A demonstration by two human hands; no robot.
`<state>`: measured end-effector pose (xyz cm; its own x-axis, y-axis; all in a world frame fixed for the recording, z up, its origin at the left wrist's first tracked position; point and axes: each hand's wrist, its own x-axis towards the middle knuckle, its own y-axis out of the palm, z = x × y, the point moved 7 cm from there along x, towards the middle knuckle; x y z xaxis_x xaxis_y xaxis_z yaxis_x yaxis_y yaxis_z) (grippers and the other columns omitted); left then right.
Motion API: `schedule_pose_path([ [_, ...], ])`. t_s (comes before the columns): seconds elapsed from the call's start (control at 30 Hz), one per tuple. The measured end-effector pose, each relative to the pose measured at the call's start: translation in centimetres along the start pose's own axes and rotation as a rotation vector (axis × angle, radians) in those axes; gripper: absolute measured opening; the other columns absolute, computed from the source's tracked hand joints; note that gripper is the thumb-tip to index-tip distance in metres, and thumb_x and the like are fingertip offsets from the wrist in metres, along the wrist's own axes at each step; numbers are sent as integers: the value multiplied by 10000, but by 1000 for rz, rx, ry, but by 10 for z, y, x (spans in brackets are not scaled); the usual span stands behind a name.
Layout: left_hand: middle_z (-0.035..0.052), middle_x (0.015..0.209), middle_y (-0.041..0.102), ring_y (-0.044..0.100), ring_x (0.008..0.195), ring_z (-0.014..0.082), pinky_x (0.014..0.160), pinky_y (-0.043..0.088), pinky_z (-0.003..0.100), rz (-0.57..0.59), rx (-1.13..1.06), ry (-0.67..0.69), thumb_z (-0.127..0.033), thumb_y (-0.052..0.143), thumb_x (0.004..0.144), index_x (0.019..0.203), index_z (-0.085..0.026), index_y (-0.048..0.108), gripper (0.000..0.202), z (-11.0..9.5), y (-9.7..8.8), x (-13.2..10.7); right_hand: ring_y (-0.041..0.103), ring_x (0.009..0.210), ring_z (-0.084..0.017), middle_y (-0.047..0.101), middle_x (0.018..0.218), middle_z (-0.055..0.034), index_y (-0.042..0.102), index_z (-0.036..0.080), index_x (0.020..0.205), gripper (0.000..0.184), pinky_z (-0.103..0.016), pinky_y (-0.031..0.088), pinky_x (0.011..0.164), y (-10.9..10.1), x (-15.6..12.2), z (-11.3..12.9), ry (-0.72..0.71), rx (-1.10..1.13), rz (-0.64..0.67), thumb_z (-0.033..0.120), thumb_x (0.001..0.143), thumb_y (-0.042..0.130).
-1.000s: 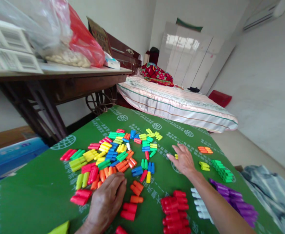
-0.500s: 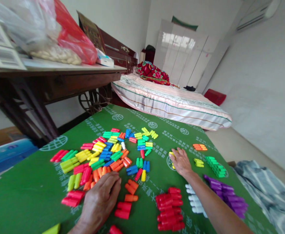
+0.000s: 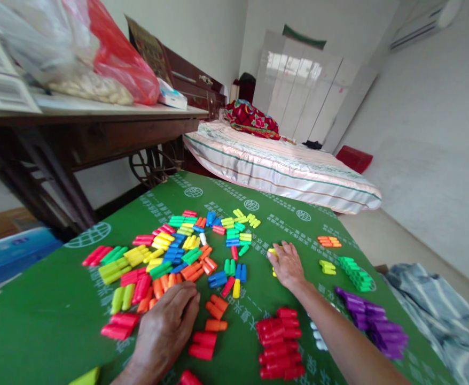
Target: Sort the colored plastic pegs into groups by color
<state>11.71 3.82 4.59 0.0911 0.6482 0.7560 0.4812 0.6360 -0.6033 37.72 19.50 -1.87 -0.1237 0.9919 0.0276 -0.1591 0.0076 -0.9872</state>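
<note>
My left hand [image 3: 167,316] rests on the green table [image 3: 50,321], fingers curled downward beside orange plastic bullet-shaped building pieces [image 3: 158,289]. Whatever is under those fingers is hidden. Over to the right, my right hand [image 3: 288,264] covers yellow bullet-shaped pieces [image 3: 275,250], its fingers bent over them; only their edges show. Scattered left of the right hand lie joined pieces in several colours, among them a blue one [image 3: 217,279] and a yellow one [image 3: 236,289]. Nearer me sits a red stack [image 3: 280,342], with white pieces [image 3: 318,337] partly behind my right forearm.
On the right are orange [image 3: 329,241], yellow [image 3: 328,267], green [image 3: 354,274] and purple groups [image 3: 373,321]. A bed [image 3: 282,160] stands beyond the table. Plastic bags [image 3: 118,59] lie on a desk [image 3: 138,125] at the left. Striped cloth [image 3: 435,315] hangs at the right.
My right hand has slid left, and the yellow pieces under it have moved along. More of the white pieces is now behind my forearm. My left hand stays in place.
</note>
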Motion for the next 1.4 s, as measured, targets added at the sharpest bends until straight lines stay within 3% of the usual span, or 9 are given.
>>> schedule_pose_path([
  [0.27, 31, 853, 697, 683, 748, 139, 690, 553, 200, 7, -23, -29, -305, 461, 886, 874, -203, 593, 167, 1, 0, 0, 223, 1373, -245, 365, 1451, -113, 448, 178, 1362, 585, -431, 235, 1070, -2, -1, -2, 20, 32, -13, 518, 928, 252],
  [0.4, 34, 861, 696, 682, 758, 143, 703, 554, 210, 14, -21, -45, -311, 460, 886, 874, -204, 596, 173, 2, 0, 0, 237, 1368, -260, 368, 1445, -131, 437, 134, 1367, 623, -419, 219, 1089, -6, -2, -3, 25, 58, -25, 533, 919, 266],
  [0.67, 43, 848, 695, 681, 750, 137, 689, 554, 195, 10, -13, -32, -303, 442, 903, 855, -190, 604, 203, 1, 1, -1, 423, 1259, -210, 459, 1367, -153, 447, 74, 1335, 584, -316, 324, 1047, -24, 5, -15, 32, 104, -63, 457, 941, 248],
  [0.87, 45, 855, 697, 684, 746, 138, 685, 557, 190, 35, 5, -43, -293, 433, 909, 834, -197, 609, 214, 1, 1, 0, 455, 1228, -212, 492, 1337, -114, 432, 159, 1352, 486, -328, 369, 999, -38, 48, 5, -51, 91, -44, 317, 893, 424],
  [1.0, 46, 857, 693, 683, 743, 132, 691, 556, 181, 29, 16, -37, -278, 436, 912, 855, -198, 606, 197, 1, -1, -2, 465, 1214, -194, 468, 1356, -65, 425, 233, 1358, 570, -291, 361, 996, -38, 87, 40, -192, 71, 19, 216, 801, 547],
  [1.13, 46, 869, 691, 683, 758, 135, 700, 556, 181, 40, 19, -46, -281, 445, 910, 878, -206, 607, 182, 2, 0, -4, 486, 1188, -212, 428, 1386, -81, 407, 218, 1373, 703, -274, 386, 962, -26, 119, 65, -279, 38, 111, 190, 708, 634],
  [1.23, 48, 866, 688, 682, 755, 134, 700, 554, 177, 39, 16, -38, -276, 444, 910, 879, -205, 605, 178, 1, -1, -5, 511, 1159, -206, 445, 1376, -66, 456, 239, 1341, 699, -249, 404, 926, -18, 134, 72, -318, 0, 178, 133, 674, 635],
  [1.4, 48, 867, 687, 682, 755, 130, 715, 552, 177, 45, 17, -39, -263, 441, 911, 879, -199, 602, 176, 1, 0, -4, 584, 1029, -203, 584, 1182, -46, 568, 264, 1210, 572, -253, 446, 811, -19, 136, 67, -336, -77, 213, 76, 671, 605],
])
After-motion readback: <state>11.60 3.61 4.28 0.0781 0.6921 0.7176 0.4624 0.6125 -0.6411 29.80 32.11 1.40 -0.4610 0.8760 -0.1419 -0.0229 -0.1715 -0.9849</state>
